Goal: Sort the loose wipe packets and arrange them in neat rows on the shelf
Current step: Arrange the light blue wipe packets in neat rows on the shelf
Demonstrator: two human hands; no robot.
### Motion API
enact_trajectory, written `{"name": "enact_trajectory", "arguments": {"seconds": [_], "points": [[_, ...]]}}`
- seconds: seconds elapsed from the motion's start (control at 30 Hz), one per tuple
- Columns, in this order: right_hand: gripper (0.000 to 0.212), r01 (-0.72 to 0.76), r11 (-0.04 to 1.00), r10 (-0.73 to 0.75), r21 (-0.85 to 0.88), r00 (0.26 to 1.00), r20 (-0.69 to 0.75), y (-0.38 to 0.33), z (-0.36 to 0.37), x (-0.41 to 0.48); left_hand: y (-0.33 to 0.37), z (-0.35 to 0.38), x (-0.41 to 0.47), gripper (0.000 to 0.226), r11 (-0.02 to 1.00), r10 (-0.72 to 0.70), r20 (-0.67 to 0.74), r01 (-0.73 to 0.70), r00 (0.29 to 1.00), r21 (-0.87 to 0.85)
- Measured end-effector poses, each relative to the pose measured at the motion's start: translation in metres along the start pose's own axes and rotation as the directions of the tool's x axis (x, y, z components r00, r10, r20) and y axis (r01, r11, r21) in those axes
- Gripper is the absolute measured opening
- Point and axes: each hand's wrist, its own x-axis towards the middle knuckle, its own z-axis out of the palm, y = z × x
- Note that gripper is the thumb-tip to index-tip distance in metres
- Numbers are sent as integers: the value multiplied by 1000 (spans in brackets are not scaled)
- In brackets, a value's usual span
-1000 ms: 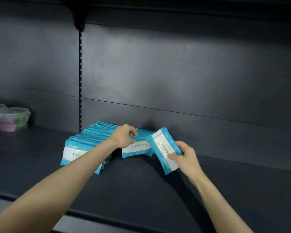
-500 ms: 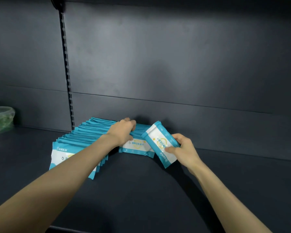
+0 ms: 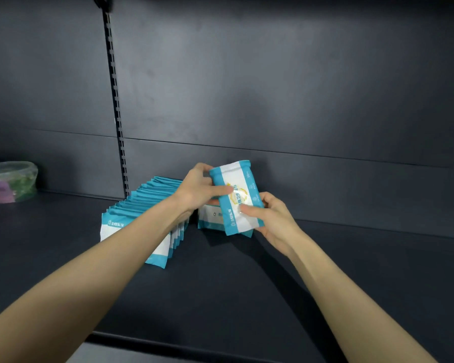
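Your left hand (image 3: 197, 189) & right hand (image 3: 270, 221) both pinch one wipe packet (image 3: 236, 197), face toward you, nr the shelf (image 3: 220, 297) back edge, prob. to orient it like the row (image 3: 142, 210).

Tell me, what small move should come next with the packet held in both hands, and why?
Probably lower the packet and stand it on the shelf with the small group right of the long row. The left hand and right hand both grip it, lifted and tilted above the shelf, so it belongs to no row yet.
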Motion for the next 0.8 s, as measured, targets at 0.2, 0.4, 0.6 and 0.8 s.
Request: {"name": "enact_trajectory", "arguments": {"seconds": [0.2, 0.4, 0.6, 0.8], "points": [[22, 127, 978, -129, -165, 992, -6, -15, 3, 5, 13, -13, -10, 31, 947, 56, 205, -117, 977, 299], [17, 112, 986, -125, -124, 987, -98, -12, -1, 9, 2, -22, -7, 33, 822, -7, 214, -116, 977, 557], [25, 16, 781, -108, -625, 988, -110, 8, -14, 14, -13, -17, 16, 45, 487, 119, 237, -265, 964, 832], [37, -61, 364, -177, -929, 975, -133, 23, -14, 21, -24, -13, 23, 43, 133, 86, 332, -341, 939, 931]]}}
